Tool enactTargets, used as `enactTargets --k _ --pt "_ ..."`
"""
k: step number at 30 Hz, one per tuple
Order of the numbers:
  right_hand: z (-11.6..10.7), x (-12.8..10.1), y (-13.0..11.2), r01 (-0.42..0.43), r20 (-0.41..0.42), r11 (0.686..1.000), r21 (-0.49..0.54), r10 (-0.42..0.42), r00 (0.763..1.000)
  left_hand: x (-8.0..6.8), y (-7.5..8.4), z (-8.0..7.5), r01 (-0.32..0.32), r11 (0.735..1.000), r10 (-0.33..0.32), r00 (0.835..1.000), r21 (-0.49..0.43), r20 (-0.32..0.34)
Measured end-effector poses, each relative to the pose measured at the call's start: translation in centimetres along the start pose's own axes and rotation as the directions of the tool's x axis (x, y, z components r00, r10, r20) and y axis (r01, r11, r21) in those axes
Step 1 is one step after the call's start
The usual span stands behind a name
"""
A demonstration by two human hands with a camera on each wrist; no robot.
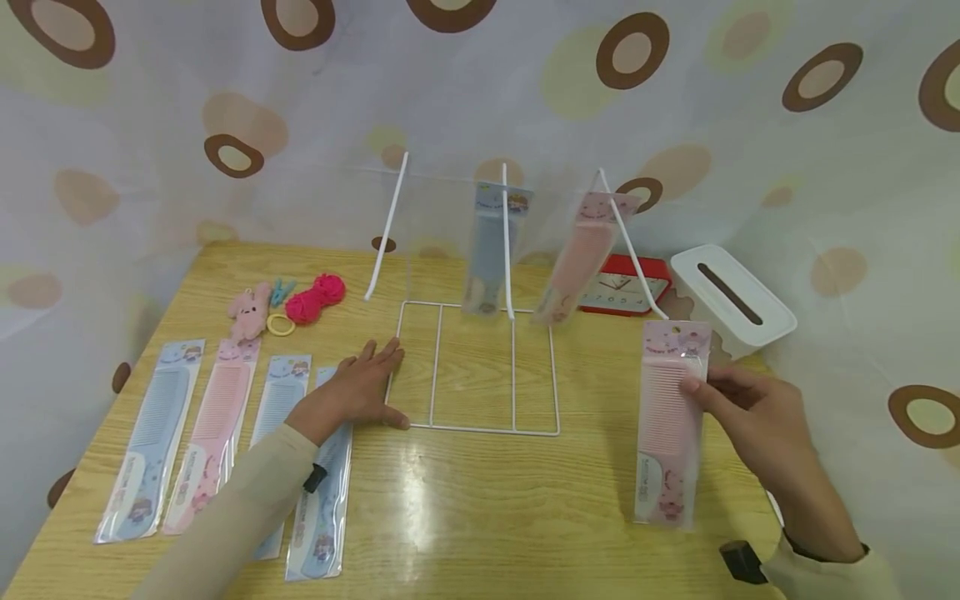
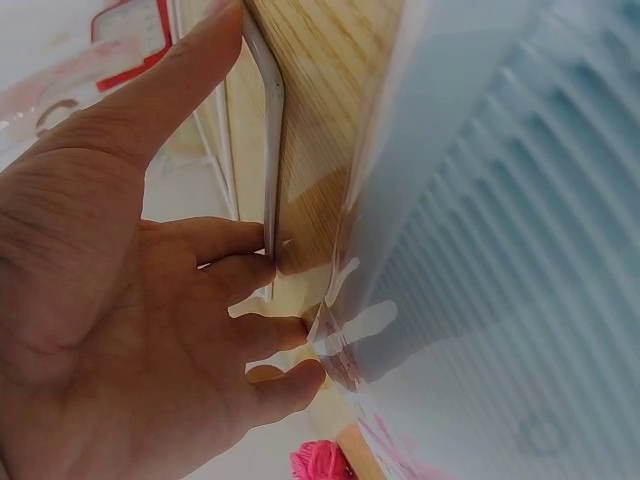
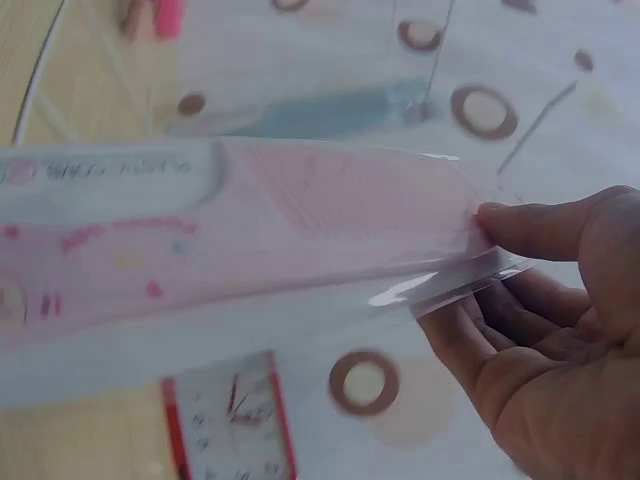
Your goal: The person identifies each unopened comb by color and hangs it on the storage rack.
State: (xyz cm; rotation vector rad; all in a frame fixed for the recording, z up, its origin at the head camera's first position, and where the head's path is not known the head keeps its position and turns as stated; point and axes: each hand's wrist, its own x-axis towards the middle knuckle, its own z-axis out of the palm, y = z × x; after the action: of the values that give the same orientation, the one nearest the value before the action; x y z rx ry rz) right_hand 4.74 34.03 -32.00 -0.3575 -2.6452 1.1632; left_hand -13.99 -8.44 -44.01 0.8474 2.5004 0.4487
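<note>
At a wooden table (image 1: 480, 517), a person's right hand (image 1: 757, 417) pinches a packaged pink comb (image 1: 670, 421) by its upper edge, holding it upright just right of a white wire rack (image 1: 480, 367). The left hand (image 1: 360, 387) lies flat, fingers straight, pressing the rack's base at its left edge. Two combs, one blue (image 1: 491, 250) and one pink (image 1: 577, 267), already hang on the rack's prongs; a third prong (image 1: 386, 225) stands bare. Four more packaged combs (image 1: 217, 433) lie in a row at the left, apparently waiting to be hung.

A pale curtain (image 1: 480, 108) dotted with brown rings backs the wooden table (image 1: 480, 517) — glare on its top.
</note>
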Motion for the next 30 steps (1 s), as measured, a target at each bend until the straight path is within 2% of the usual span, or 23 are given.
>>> enactTargets --k 5,10,13,17,22,30 --pt "0.1 -1.6 -3.4 0.111 -0.068 0.980 0.166 -0.101 0.993 0.0 0.1 0.0 0.002 1.000 -0.002 1.000 0.001 0.004" --pt "0.0 -2.6 -5.4 0.226 -0.065 0.910 0.347 -0.217 0.974 0.0 0.2 0.0 0.005 1.000 -0.005 1.000 0.005 0.005" --pt "0.2 -2.7 -6.2 0.222 -0.072 0.906 0.360 -0.210 0.975 0.0 0.2 0.0 0.005 1.000 -0.005 1.000 0.007 0.003" --pt "0.6 -2.3 -6.7 0.193 -0.075 0.923 0.334 -0.178 0.981 0.0 0.1 0.1 0.001 1.000 -0.001 1.000 0.000 0.005" --pt "1.0 -1.6 -6.4 0.207 -0.041 0.897 0.390 -0.207 0.977 0.0 0.0 0.3 -0.009 1.000 0.009 1.000 -0.003 0.003" --pt "2.0 -0.4 -5.7 0.188 -0.052 0.916 0.355 -0.181 0.982 0.0 -0.2 0.3 -0.005 1.000 0.005 1.000 0.003 -0.001"
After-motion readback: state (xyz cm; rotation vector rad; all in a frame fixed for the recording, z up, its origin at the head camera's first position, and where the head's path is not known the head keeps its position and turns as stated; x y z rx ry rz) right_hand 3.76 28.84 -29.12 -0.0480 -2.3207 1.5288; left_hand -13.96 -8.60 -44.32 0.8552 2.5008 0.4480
